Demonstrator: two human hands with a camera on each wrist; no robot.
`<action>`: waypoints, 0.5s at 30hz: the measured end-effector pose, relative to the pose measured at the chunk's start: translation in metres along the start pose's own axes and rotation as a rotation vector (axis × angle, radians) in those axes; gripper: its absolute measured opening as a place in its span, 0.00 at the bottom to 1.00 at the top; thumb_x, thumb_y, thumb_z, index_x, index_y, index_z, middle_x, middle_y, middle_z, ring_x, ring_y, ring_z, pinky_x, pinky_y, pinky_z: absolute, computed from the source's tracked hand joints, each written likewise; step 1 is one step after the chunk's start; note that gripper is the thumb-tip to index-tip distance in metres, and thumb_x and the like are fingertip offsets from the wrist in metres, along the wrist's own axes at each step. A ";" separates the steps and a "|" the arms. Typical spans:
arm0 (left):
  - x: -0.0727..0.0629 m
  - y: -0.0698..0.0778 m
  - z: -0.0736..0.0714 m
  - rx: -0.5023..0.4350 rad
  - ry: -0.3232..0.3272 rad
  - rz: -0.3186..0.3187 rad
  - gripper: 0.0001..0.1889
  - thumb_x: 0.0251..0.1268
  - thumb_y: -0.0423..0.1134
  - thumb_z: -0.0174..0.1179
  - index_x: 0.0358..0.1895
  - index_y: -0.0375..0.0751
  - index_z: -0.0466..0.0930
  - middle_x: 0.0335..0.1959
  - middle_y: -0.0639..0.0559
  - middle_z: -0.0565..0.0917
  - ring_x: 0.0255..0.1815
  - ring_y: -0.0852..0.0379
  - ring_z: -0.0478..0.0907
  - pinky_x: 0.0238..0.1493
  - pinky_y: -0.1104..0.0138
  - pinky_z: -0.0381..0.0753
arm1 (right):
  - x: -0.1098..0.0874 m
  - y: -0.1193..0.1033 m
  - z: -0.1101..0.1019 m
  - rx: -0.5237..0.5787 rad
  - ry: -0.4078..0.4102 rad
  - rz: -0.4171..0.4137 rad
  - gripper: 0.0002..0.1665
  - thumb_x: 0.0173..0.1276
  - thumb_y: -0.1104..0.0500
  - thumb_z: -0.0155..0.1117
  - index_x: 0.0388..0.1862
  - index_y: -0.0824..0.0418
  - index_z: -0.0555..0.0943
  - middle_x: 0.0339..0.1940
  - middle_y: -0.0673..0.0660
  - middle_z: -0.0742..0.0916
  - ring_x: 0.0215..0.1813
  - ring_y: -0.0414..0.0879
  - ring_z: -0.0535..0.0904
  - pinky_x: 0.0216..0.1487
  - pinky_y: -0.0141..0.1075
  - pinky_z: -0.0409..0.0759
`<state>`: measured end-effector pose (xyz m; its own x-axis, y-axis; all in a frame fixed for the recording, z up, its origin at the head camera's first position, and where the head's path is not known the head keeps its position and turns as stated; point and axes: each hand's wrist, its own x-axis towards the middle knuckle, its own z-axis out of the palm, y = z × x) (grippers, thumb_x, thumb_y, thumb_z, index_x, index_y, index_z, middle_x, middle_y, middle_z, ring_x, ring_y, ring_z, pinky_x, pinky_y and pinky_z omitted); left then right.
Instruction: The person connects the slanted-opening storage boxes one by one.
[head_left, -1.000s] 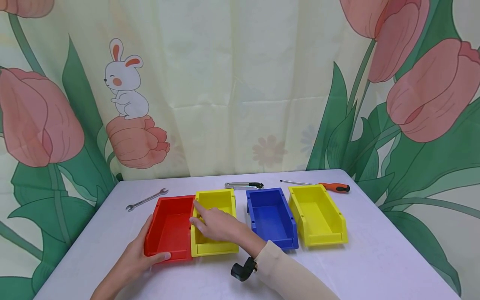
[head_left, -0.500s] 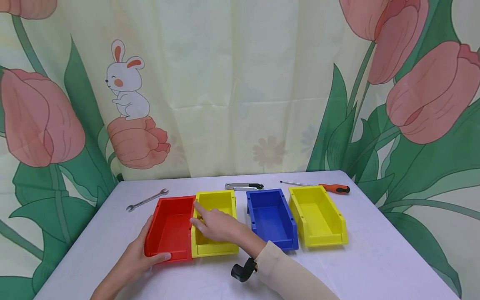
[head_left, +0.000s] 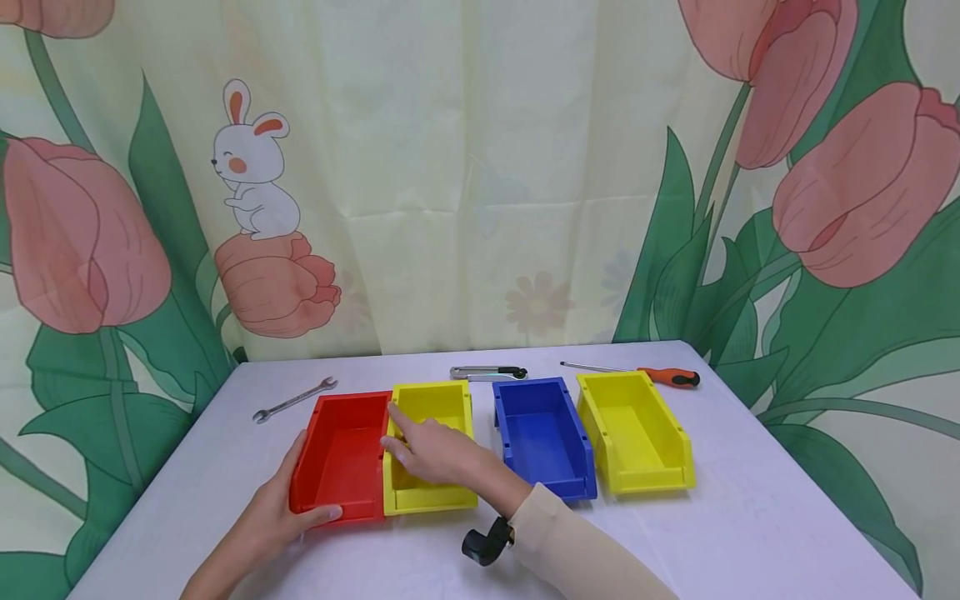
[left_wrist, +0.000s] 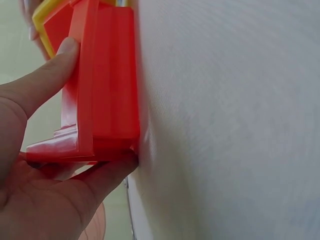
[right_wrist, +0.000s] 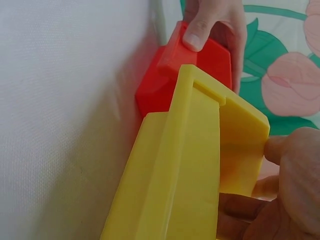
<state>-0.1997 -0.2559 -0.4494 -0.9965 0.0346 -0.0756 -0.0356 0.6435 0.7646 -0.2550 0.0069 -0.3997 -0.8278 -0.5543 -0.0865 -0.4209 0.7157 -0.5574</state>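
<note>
Flanking the left yellow bin (head_left: 431, 501): red bin (head_left: 345, 462) touching, blue bin (head_left: 545, 442) apart. Left hand (head_left: 272, 510) grips red bin; right hand (head_left: 437, 450) obstructs the yellow interior, grip indeterminable. Left wrist view alone shows fingers (left_wrist: 112, 176) low on red bin's wall.

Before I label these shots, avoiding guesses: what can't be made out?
Head view: part of the left yellow bin, hidden by the right hand.
Head view: markings on the wrench, if any, too small.
Right wrist view: part of that bin, cut off by the bottom edge.
</note>
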 end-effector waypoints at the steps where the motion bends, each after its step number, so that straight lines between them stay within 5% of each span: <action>1: 0.000 0.000 0.000 0.001 -0.001 -0.001 0.77 0.41 0.53 0.87 0.88 0.48 0.35 0.80 0.37 0.64 0.73 0.35 0.70 0.51 0.54 0.93 | 0.000 0.000 0.000 0.000 0.000 0.001 0.43 0.84 0.38 0.51 0.90 0.41 0.48 0.20 0.50 0.77 0.18 0.42 0.69 0.24 0.24 0.69; 15: -0.002 0.001 -0.001 0.000 -0.011 -0.001 0.79 0.38 0.58 0.87 0.88 0.50 0.35 0.80 0.38 0.64 0.73 0.35 0.70 0.50 0.54 0.93 | 0.003 0.004 0.008 0.014 -0.007 0.006 0.43 0.84 0.39 0.50 0.90 0.46 0.49 0.19 0.50 0.75 0.18 0.42 0.68 0.23 0.25 0.68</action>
<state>-0.1976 -0.2557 -0.4477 -0.9957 0.0422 -0.0830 -0.0365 0.6438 0.7644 -0.2559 0.0047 -0.4084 -0.8278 -0.5528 -0.0957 -0.4103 0.7129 -0.5687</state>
